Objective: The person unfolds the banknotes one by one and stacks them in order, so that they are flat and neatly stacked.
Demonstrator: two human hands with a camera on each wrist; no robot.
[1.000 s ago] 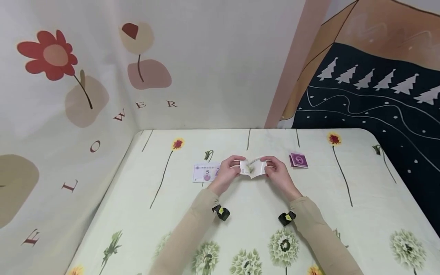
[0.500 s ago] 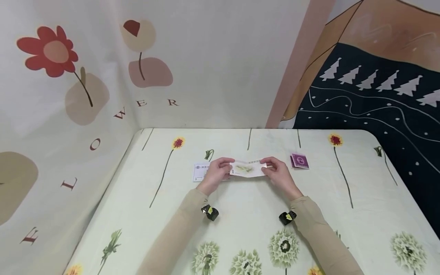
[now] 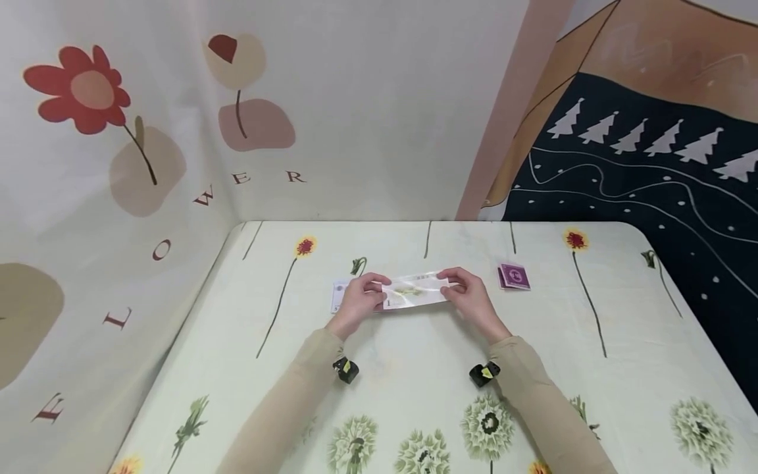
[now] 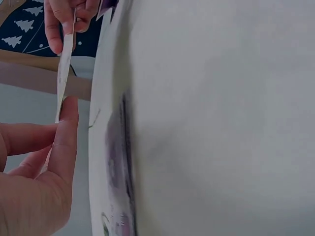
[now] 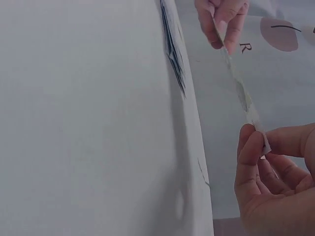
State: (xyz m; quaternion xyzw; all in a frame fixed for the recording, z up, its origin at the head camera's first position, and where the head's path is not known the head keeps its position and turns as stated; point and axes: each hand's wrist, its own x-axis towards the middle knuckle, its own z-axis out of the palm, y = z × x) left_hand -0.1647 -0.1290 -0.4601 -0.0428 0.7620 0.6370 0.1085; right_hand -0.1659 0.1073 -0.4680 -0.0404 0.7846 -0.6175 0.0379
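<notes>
A pale banknote (image 3: 414,291) marked with a 1 is stretched out nearly flat between both hands, above the table. My left hand (image 3: 358,303) pinches its left end between thumb and fingers, and my right hand (image 3: 470,299) pinches the right end. In the left wrist view the banknote (image 4: 64,73) appears almost edge-on, raised off the cloth. Below and behind the left hand lies a stack of purplish banknotes (image 3: 339,296), mostly hidden by that hand; its layered edge (image 4: 126,147) shows in the left wrist view.
A folded purple banknote (image 3: 514,276) lies to the right of the right hand. The table wears a white cloth (image 3: 403,368) printed with flowers. A fabric backdrop (image 3: 367,118) rises at the far edge, and a dark patterned cloth (image 3: 639,158) hangs at right.
The banknote was folded in a V and is now spread almost flat. My left hand has moved left over the stack; the right hand has shifted slightly left with the note.
</notes>
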